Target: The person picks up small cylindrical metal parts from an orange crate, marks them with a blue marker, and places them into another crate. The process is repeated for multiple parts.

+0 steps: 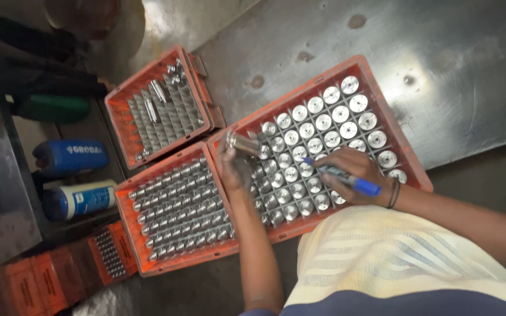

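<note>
Two blue cylindrical containers [70, 157] lie at left, the lower container [80, 201] wearing a white label.

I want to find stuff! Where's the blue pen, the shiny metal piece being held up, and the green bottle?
blue pen [355, 182], head view, on its blue barrel.
shiny metal piece [245, 144], head view, mid-body, in the left hand [233, 167].
green bottle [51, 108], head view, on its side.

Two more orange crates sit left of the work: a near one [177, 210] packed with metal parts lying down, a far one [158, 105] nearly empty. Further left lie two blue cans [70, 157] and a green one [51, 108]. A grey metal sheet [440, 58] spreads far right.
</note>
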`<state>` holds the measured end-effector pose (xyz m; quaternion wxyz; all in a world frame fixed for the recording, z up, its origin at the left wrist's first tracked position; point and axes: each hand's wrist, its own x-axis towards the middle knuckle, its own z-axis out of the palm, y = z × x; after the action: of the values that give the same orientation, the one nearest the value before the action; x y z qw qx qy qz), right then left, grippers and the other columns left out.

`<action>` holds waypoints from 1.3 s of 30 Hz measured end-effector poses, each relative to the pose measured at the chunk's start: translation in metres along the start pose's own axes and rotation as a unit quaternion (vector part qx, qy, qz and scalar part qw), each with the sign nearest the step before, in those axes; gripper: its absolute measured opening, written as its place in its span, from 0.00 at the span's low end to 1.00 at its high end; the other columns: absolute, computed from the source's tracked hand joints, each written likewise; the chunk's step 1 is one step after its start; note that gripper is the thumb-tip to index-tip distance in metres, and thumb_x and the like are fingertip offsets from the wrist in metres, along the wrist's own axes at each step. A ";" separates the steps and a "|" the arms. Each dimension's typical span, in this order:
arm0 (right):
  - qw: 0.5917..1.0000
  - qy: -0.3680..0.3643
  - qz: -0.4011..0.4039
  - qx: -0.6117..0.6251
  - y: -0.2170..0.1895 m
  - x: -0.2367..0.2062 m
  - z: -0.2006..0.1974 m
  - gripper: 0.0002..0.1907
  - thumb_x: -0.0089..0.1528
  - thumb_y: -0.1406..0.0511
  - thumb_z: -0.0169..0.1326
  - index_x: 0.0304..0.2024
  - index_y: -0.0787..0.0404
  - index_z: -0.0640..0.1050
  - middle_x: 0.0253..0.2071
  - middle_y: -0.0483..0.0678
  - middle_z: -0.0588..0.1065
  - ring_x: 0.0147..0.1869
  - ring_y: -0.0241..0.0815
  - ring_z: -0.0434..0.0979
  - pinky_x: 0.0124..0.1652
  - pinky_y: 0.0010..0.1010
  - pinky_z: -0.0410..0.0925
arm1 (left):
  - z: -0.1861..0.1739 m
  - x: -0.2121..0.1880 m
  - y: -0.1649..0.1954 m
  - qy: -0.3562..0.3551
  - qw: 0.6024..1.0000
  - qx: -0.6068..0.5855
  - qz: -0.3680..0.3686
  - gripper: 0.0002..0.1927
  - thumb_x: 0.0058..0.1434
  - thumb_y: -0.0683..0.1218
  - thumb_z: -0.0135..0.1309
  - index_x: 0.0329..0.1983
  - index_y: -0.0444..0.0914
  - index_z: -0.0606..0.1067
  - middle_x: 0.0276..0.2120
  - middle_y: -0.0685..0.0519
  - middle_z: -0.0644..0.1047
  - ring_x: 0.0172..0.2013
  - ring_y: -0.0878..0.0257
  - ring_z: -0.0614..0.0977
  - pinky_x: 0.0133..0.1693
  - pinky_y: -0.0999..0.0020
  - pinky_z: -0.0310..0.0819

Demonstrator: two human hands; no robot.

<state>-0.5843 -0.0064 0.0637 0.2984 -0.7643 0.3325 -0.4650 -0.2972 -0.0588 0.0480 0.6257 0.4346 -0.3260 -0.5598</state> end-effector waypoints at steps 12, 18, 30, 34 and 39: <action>0.995 -0.080 -0.051 0.011 -0.008 0.006 0.007 0.13 0.57 0.67 0.61 0.44 0.60 0.79 0.35 0.49 0.79 0.36 0.47 0.77 0.37 0.37 0.69 | 0.054 -0.046 -0.063 0.056 0.979 -0.019 -0.192 0.25 0.73 0.59 0.39 0.49 0.34 0.75 0.34 0.51 0.79 0.27 0.66 0.78 0.27 0.71 0.73; 0.997 -0.077 -0.021 0.019 -0.003 0.000 0.008 0.13 0.57 0.67 0.60 0.44 0.61 0.79 0.33 0.50 0.78 0.35 0.48 0.78 0.37 0.38 0.69 | 0.054 -0.044 -0.069 0.018 0.987 0.008 -0.158 0.26 0.67 0.51 0.53 0.61 0.34 0.61 0.31 0.49 0.73 0.25 0.60 0.76 0.27 0.63 0.73; 1.000 -0.016 0.016 0.020 0.000 0.001 0.007 0.10 0.60 0.68 0.58 0.45 0.62 0.79 0.37 0.51 0.80 0.38 0.47 0.80 0.39 0.37 0.70 | 0.014 -0.009 -0.008 0.100 0.729 0.664 0.131 0.23 0.57 0.51 0.64 0.51 0.32 0.78 0.40 0.38 0.77 0.43 0.47 0.80 0.45 0.51 0.74; 0.999 -0.017 0.019 0.021 0.001 0.001 0.006 0.10 0.61 0.67 0.58 0.45 0.62 0.79 0.37 0.51 0.80 0.38 0.47 0.80 0.39 0.37 0.70 | 0.005 -0.005 -0.001 0.050 0.729 0.662 0.166 0.20 0.54 0.47 0.66 0.50 0.35 0.82 0.40 0.44 0.79 0.43 0.50 0.81 0.58 0.47 0.69; 0.999 -0.007 0.021 0.025 0.003 0.000 0.006 0.10 0.61 0.67 0.58 0.46 0.62 0.79 0.38 0.51 0.80 0.39 0.47 0.80 0.39 0.36 0.70 | 0.005 -0.011 -0.013 0.123 0.798 0.580 0.108 0.20 0.53 0.43 0.66 0.49 0.34 0.79 0.42 0.45 0.77 0.36 0.59 0.84 0.39 0.63 0.80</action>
<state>-0.5793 -0.0070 0.0589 0.3290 -0.7529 0.3347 -0.4614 -0.3089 -0.0488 0.0389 0.3475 0.7436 -0.5547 -0.1360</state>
